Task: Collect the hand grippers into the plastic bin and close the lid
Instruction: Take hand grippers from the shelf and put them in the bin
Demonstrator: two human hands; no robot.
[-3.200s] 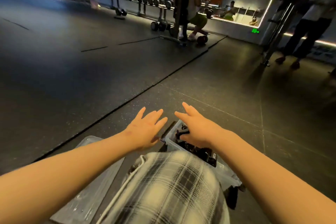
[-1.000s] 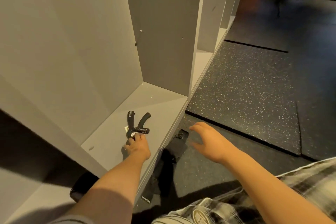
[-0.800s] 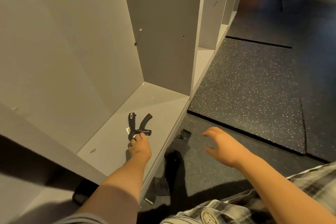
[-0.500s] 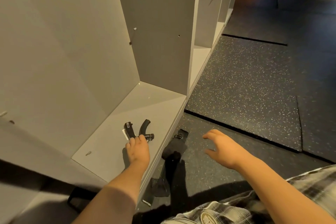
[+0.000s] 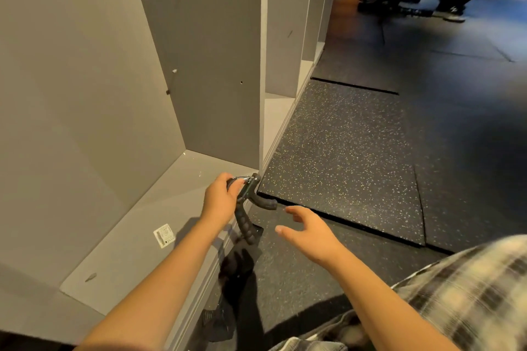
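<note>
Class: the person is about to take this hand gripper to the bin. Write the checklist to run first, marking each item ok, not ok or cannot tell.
1. Left hand holds the hand gripper firmly: ok, fingers wrap its top.
2. Hand gripper is off the shelf: ok.
3. Right hand is free to help: ok, it is open and holds nothing.
4. Plastic bin is in sight: not ok, it is out of view.
5. Black strap on the floor is out of the way: cannot tell.

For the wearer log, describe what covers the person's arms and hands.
The left hand and right hand are bare: no gloves, rings or watch visible. The left forearm and right forearm are bare too, no sleeve in view. Checked black-and-cream cloth shows beside the right forearm; which garment is unclear.
</note>
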